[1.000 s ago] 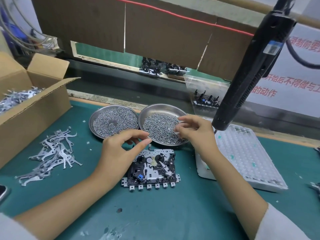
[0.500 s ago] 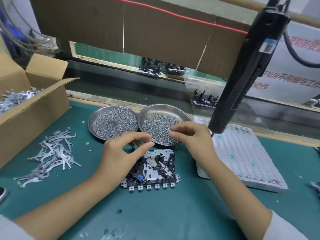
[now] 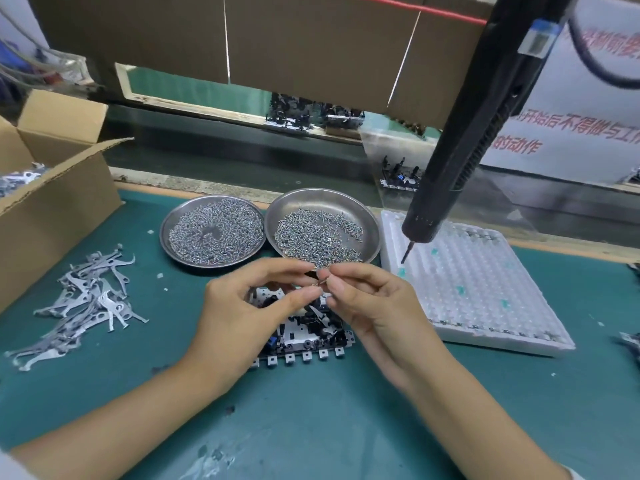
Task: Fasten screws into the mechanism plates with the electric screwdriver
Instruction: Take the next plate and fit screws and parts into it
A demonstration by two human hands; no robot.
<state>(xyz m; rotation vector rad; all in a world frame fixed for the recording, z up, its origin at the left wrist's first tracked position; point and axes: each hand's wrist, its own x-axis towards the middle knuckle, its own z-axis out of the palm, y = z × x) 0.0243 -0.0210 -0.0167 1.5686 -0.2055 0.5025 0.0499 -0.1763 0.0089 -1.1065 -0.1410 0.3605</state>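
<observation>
A black and silver mechanism plate lies on the green mat in front of me, partly covered by both hands. My right hand pinches a small screw between thumb and forefinger above the plate. My left hand hovers beside it with curled fingers, fingertips meeting the screw; whether it also grips it is unclear. The black electric screwdriver hangs at the upper right, bit pointing down, untouched. Two round metal dishes hold many screws.
A white foam tray lies on the right under the screwdriver tip. A pile of flat metal levers is on the left. An open cardboard box stands at the far left. A conveyor with more mechanisms runs behind.
My right hand has drawn back from the right dish with a screw and come down over the plate. My left hand has risen to meet it.
</observation>
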